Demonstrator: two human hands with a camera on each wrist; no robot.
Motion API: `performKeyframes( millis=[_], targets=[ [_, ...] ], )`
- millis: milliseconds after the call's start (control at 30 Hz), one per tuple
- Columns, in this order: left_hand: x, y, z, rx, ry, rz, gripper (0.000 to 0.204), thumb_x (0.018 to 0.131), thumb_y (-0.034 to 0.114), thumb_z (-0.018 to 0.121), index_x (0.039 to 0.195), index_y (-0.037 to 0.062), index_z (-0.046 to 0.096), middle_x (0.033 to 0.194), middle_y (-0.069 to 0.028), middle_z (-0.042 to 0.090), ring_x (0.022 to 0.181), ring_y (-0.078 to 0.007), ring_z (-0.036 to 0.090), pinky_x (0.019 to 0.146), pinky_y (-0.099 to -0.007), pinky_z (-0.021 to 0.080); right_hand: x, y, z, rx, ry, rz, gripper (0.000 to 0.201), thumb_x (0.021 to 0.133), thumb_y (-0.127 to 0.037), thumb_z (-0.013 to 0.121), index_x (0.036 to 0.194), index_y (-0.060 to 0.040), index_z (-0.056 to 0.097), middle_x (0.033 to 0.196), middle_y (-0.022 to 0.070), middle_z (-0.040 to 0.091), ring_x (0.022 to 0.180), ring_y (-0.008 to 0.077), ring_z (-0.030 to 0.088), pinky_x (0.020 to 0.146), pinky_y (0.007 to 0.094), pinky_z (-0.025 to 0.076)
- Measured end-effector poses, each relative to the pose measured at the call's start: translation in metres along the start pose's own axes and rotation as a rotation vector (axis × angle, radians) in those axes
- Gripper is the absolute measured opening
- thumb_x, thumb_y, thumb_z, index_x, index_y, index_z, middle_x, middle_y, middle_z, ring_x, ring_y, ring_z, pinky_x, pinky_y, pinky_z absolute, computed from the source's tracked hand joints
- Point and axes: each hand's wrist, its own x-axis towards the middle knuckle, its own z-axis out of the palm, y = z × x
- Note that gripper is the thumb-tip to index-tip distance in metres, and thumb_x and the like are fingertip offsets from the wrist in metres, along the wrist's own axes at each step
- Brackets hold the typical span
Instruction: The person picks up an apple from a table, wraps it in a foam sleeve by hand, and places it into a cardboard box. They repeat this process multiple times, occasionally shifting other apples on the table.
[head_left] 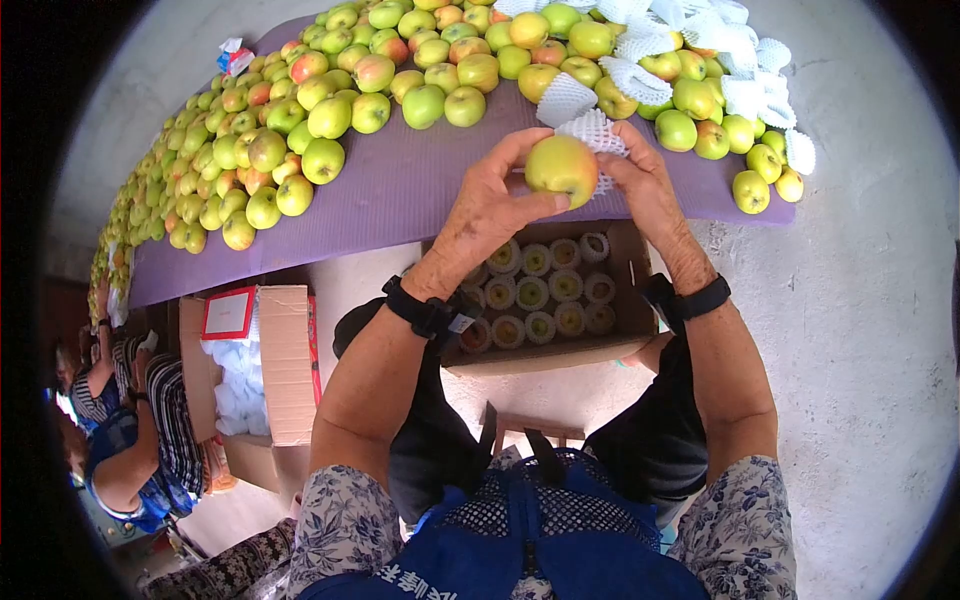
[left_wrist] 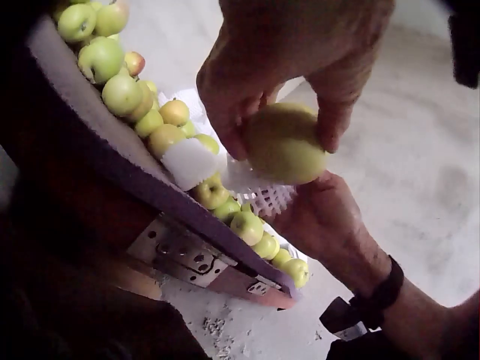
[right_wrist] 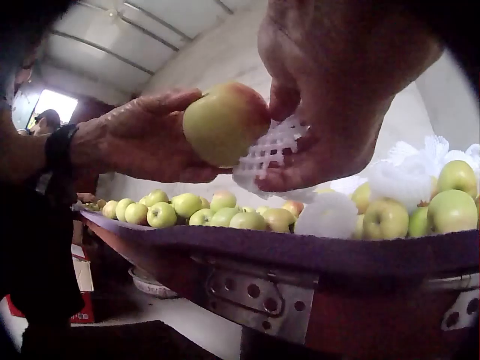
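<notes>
A yellow-green apple (head_left: pixel 561 168) with a faint red blush is gripped between the thumb and fingers of my left hand (head_left: pixel 490 200). Right beside it, my right hand (head_left: pixel 645 185) pinches a white foam net sleeve (head_left: pixel 592 131), its edge up against the apple. In the right wrist view the netting (right_wrist: pixel 271 150) overlaps the side of the apple (right_wrist: pixel 225 125). From the left wrist view, the fingers hold the apple (left_wrist: pixel 285 144) from above, and the right hand (left_wrist: pixel 322 217) is below it with the net. Both hands are over the front edge of the purple-covered table (head_left: pixel 400 190).
Many loose apples (head_left: pixel 330 110) cover the table, with more foam sleeves (head_left: pixel 740 60) at the back right. Below the hands stands a cardboard box (head_left: pixel 545 357) holding rows of sleeved apples. Another carton (head_left: pixel 285 365) of white sleeves is at left, near other people (head_left: pixel 140 430).
</notes>
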Motion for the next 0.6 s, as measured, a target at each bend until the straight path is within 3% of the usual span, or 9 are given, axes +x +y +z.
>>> performKeyframes(
  millis=[100, 200, 267, 367, 433, 533, 567, 600],
  targets=[
    [-0.001, -0.003, -0.001, 0.043, -0.005, 0.022, 0.065, 0.072, 0.012, 0.078, 0.13, 0.0039, 0.049, 0.11, -0.0082, 0.059, 0.099, -0.0159, 0.056, 0.086, -0.0292, 0.049, -0.004, -0.014, 0.0, -0.044, -0.022, 0.06, 0.022, 0.088, -0.008, 0.053, 0.108, -0.0017, 0.055, 0.102, 0.0024, 0.058, 0.093, 0.0098, 0.051, 0.084, 0.0258, 0.043],
    [0.0, -0.004, -0.007, 0.04, -0.026, 0.007, 0.066, 0.074, 0.012, 0.076, 0.132, 0.0031, 0.047, 0.112, -0.0093, 0.058, 0.1, -0.0162, 0.056, 0.085, -0.0288, 0.049, -0.006, -0.017, 0.001, 0.177, -0.112, 0.132, 0.031, 0.086, -0.011, 0.059, 0.115, -0.0021, 0.052, 0.107, 0.0034, 0.057, 0.098, 0.0114, 0.051, 0.087, 0.0275, 0.043],
    [0.0, -0.007, -0.007, 0.02, -0.047, -0.028, 0.066, 0.076, 0.012, 0.075, 0.134, 0.0028, 0.046, 0.114, -0.0102, 0.056, 0.101, -0.0164, 0.055, 0.084, -0.0287, 0.049, -0.006, -0.01, 0.004, 0.012, -0.2, 0.045, 0.052, 0.079, -0.017, 0.071, 0.122, -0.0028, 0.047, 0.112, 0.005, 0.055, 0.103, 0.013, 0.051, 0.092, 0.0296, 0.042],
    [-0.002, -0.016, -0.005, 0.061, 0.002, 0.111, 0.063, 0.081, 0.011, 0.071, 0.137, 0.0012, 0.042, 0.121, -0.0128, 0.05, 0.103, -0.0175, 0.054, 0.084, -0.0289, 0.05, -0.008, -0.004, 0.014, -0.07, -0.127, 0.014, 0.068, 0.069, -0.022, 0.081, 0.125, -0.0036, 0.045, 0.114, 0.0069, 0.055, 0.107, 0.0143, 0.051, 0.095, 0.03, 0.041],
    [-0.004, -0.014, -0.003, 0.2, 0.021, 0.194, 0.058, 0.086, 0.011, 0.066, 0.137, -0.0009, 0.041, 0.126, -0.0139, 0.044, 0.107, -0.0192, 0.054, 0.087, -0.0293, 0.05, -0.006, -0.005, 0.013, -0.035, -0.143, 0.041, 0.07, 0.068, -0.022, 0.082, 0.125, -0.0033, 0.045, 0.115, 0.007, 0.055, 0.108, 0.0146, 0.051, 0.095, 0.0298, 0.042],
    [-0.001, -0.017, -0.012, 0.25, -0.017, 0.184, 0.055, 0.089, 0.014, 0.064, 0.137, -0.0009, 0.041, 0.123, -0.0128, 0.049, 0.105, -0.0199, 0.056, 0.086, -0.029, 0.051, -0.004, -0.005, 0.009, -0.003, -0.162, 0.054, 0.07, 0.068, -0.021, 0.082, 0.125, -0.0027, 0.045, 0.116, 0.0073, 0.055, 0.108, 0.0149, 0.052, 0.095, 0.0298, 0.042],
    [-0.002, -0.018, -0.012, 0.25, -0.02, 0.184, 0.055, 0.089, 0.014, 0.064, 0.137, -0.0009, 0.041, 0.123, -0.0128, 0.049, 0.105, -0.0199, 0.056, 0.086, -0.029, 0.051, -0.004, -0.005, 0.008, -0.003, -0.167, 0.044, 0.068, 0.069, -0.019, 0.081, 0.125, -0.0023, 0.046, 0.115, 0.0075, 0.056, 0.107, 0.015, 0.052, 0.095, 0.0299, 0.042],
    [-0.003, -0.013, -0.012, 0.069, 0.004, 0.075, 0.052, 0.09, 0.016, 0.062, 0.136, -0.0002, 0.043, 0.121, -0.0117, 0.052, 0.103, -0.019, 0.057, 0.083, -0.0291, 0.052, -0.005, -0.005, 0.007, -0.004, -0.166, 0.044, 0.068, 0.069, -0.019, 0.081, 0.125, -0.0023, 0.046, 0.115, 0.0075, 0.056, 0.107, 0.015, 0.052, 0.095, 0.0299, 0.042]
  ],
)
